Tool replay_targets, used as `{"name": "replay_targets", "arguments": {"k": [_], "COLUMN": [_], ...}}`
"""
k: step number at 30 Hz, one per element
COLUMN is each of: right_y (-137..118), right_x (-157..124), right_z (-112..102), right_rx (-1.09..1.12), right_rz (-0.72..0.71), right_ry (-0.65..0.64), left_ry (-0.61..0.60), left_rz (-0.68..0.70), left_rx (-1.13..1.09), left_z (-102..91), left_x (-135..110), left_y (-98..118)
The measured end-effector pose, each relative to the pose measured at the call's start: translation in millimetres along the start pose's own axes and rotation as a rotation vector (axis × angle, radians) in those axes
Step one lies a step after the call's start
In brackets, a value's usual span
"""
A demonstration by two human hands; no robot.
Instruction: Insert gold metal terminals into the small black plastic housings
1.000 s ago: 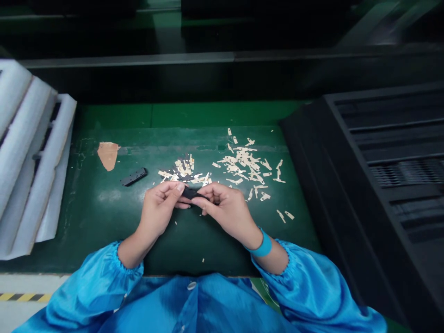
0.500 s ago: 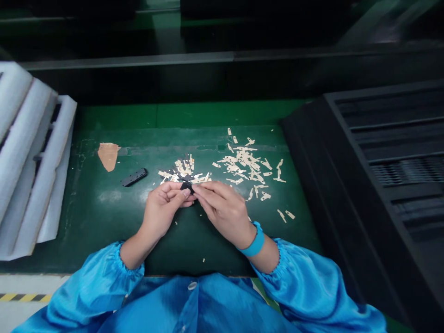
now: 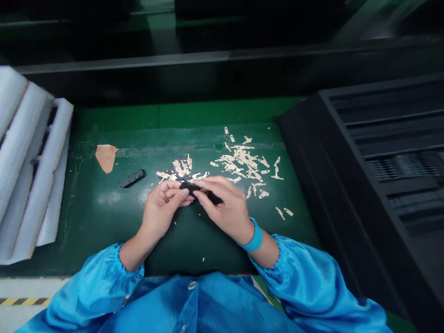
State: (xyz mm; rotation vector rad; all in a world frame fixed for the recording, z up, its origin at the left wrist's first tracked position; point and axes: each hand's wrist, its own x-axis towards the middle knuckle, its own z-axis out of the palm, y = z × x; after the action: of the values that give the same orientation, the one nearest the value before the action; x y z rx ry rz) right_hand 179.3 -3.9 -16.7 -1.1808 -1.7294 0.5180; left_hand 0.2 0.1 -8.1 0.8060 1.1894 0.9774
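Note:
Between my two hands is a small black part (image 3: 188,187), its shape mostly covered by fingers. My left hand (image 3: 162,203) pinches its left side, thumb on top. Thumb and fingers of my right hand (image 3: 225,201) close on the part's right end. Just beyond my fingertips lies a pile of pale and dark flat strips (image 3: 182,167). Farther right is a larger scatter of cream-coloured flat pieces with small holes (image 3: 243,159). Left of my hands, a black oblong part with small holes (image 3: 132,178) rests on the green table (image 3: 104,222).
A torn brown scrap (image 3: 106,157) lies at the table's left. White foam-like sheets (image 3: 52,171) are stacked along the left edge. Large black slotted trays or frames (image 3: 333,185) stand on the right. Loose pale pieces (image 3: 284,212) lie near my right forearm.
My right thumb and fingers have spread a little and shifted on the black part, showing more of it. My left hand keeps its pinch. The view has shifted slightly.

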Motion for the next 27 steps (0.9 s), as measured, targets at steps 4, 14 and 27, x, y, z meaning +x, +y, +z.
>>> {"name": "replay_targets", "arguments": {"k": [4,14,27], "right_y": [-1.9,-2.0,-8.2], "right_x": [-0.8,-2.0,-6.2], "right_z": [0.8,1.9,2.1], "right_rx": [-0.065,0.045,-0.004], "right_rz": [-0.086,-0.023,-0.020], "right_ry": [-0.006,-0.007,-0.034], "left_ry": [-0.017,-0.054,-0.086], "left_rz": [0.008,0.088,0.218], "left_rx": [0.008,0.101,0.314], "left_z": [1.9,-0.5,-0.6], "left_x": [-1.5,-3.9,-10.2], "left_y": [-0.2,2.4,3.2]}}
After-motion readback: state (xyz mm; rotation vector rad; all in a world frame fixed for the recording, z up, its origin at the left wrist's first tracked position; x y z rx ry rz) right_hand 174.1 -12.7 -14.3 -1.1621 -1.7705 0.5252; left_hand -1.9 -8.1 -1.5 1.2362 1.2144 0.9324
